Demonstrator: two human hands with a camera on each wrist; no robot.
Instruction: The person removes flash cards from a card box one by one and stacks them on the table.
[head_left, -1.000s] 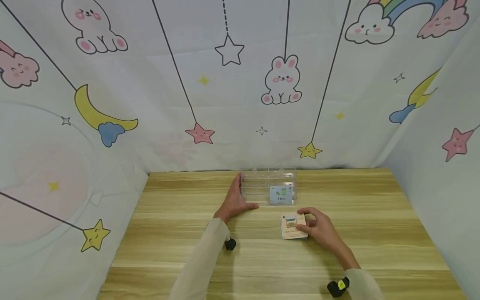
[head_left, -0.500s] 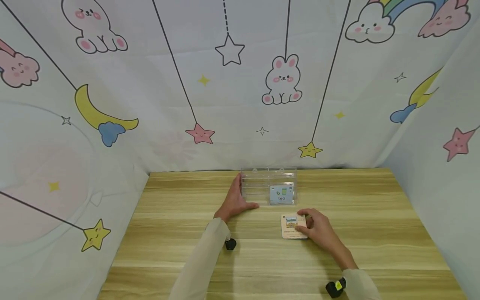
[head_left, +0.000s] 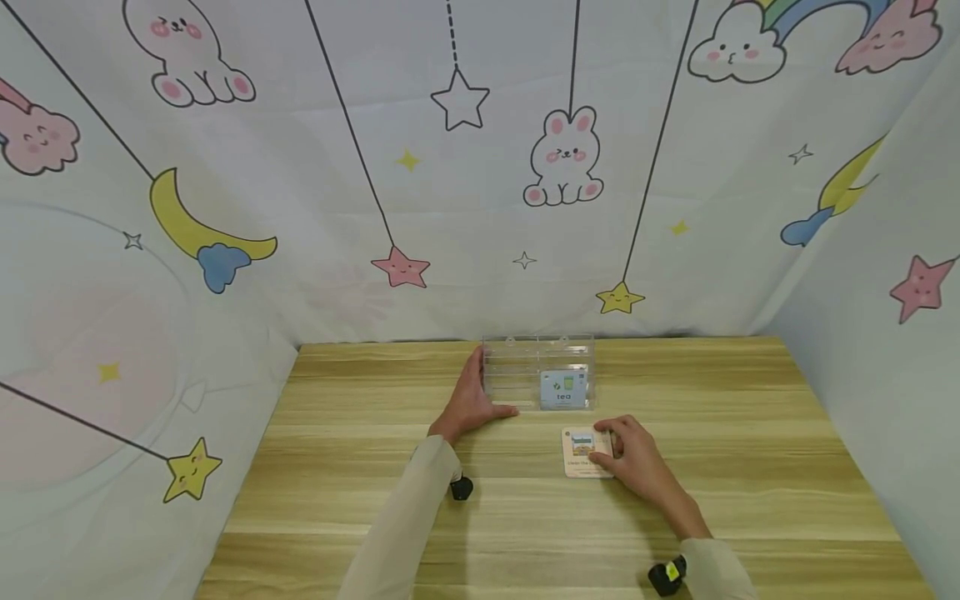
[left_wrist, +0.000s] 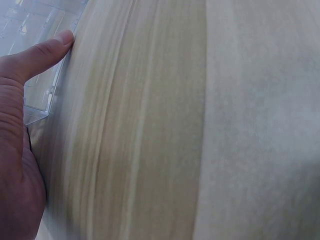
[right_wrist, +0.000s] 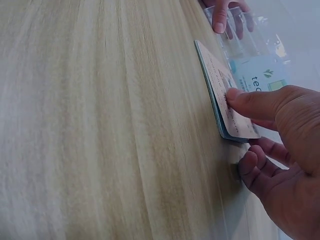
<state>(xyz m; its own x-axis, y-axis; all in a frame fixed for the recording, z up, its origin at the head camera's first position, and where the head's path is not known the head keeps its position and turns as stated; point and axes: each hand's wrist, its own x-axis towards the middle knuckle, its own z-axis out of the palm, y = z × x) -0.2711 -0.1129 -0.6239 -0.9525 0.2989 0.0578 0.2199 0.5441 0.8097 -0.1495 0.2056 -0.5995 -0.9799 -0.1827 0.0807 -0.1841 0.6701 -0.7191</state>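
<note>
A clear plastic card holder (head_left: 512, 383) with compartments stands at the back of the table. My left hand (head_left: 467, 404) grips its left side, the thumb lying along the lower front edge; the other fingers are partly hidden. In the holder's lower right compartment sits a light blue card (head_left: 564, 389) printed "tea". In front of the holder lies a small stack of cards (right_wrist: 216, 102), topped by a cream picture card (head_left: 576, 460). My right hand (head_left: 637, 462) pinches this top card at its right side, thumb on its face. The right wrist view shows its near corner slightly lifted off the stack.
The wood-grain table (head_left: 337, 500) runs up to a white cloth (head_left: 480, 208) with printed stars and rabbits, which encloses the back and sides. A black wrist camera (head_left: 461, 487) sits on the left wrist, another black camera (head_left: 667, 577) on the right.
My right hand and forearm have shifted slightly to the left, the thumb sliding a little over the cream card. My left hand and the holder stay where they were.
</note>
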